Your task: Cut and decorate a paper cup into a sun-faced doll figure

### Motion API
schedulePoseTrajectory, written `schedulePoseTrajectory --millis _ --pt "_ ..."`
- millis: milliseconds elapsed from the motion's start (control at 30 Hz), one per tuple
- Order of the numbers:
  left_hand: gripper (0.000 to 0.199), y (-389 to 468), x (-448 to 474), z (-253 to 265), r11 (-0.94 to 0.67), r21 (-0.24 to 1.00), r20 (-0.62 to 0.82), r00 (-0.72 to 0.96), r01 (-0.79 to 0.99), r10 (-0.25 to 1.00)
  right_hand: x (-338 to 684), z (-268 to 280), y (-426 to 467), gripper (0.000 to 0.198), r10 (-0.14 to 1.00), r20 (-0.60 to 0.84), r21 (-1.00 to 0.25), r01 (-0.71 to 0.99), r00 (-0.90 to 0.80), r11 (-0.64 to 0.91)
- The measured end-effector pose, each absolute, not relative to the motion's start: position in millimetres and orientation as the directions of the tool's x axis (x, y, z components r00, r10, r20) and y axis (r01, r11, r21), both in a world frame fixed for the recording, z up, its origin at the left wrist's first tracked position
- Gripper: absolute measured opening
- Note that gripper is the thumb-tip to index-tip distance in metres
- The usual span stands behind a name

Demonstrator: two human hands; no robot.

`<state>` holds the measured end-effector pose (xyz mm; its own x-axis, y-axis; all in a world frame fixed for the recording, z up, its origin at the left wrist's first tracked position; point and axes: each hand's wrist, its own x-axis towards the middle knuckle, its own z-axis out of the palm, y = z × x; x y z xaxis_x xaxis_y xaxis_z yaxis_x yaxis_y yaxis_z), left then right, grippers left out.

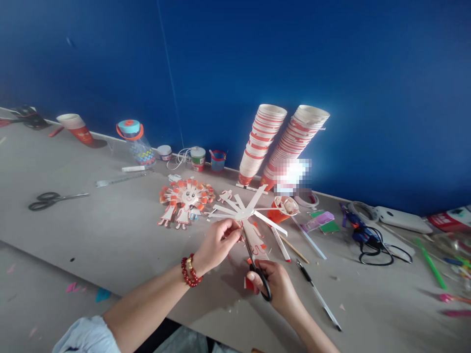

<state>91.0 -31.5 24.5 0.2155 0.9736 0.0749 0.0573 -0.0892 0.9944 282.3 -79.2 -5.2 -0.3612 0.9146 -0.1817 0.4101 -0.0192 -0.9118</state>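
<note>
Near the middle of the table, my left hand (221, 241) pinches a white paper cup cut-out (243, 214) whose strips fan outward like petals. My right hand (276, 284) is closed round the black handles of a pair of scissors (265, 289), their blades pointing up toward the cut-out by my left fingertips. Beneath the blades lies a paper piece with a drawn red outline (254, 238). To the left rest finished-looking paper dolls, one with a smiling face (189, 196) ringed by orange-tipped strips. Whether the blades touch the paper I cannot tell.
Two tall stacks of paper cups (263, 142) stand against the blue wall. A pen (319, 294) lies right of my right hand, a glue gun (362, 230) with a black cord beyond it. Other scissors (51, 199) and a clear bottle (138, 144) are at left.
</note>
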Motion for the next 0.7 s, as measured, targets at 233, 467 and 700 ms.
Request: schedulePoseTrajectory --millis 233,467,700 --pt "0.020 -32.1 89.7 27.6 -0.098 0.992 0.077 0.231 0.079 0.970 285.6 -9.5 -79.1 0.062 0.915 -0.165 -0.897 0.441 -0.368 0.015" --pt "0.019 -31.6 88.9 26.3 -0.103 0.988 0.073 0.240 0.115 0.968 286.2 -8.0 -78.9 0.062 0.911 -0.161 -0.899 0.438 -0.380 0.024" --pt "0.021 -31.7 89.0 26.9 -0.100 0.990 0.072 0.252 0.101 0.965 288.8 -11.8 -78.0 0.061 0.916 -0.130 -0.889 0.455 -0.380 0.063"
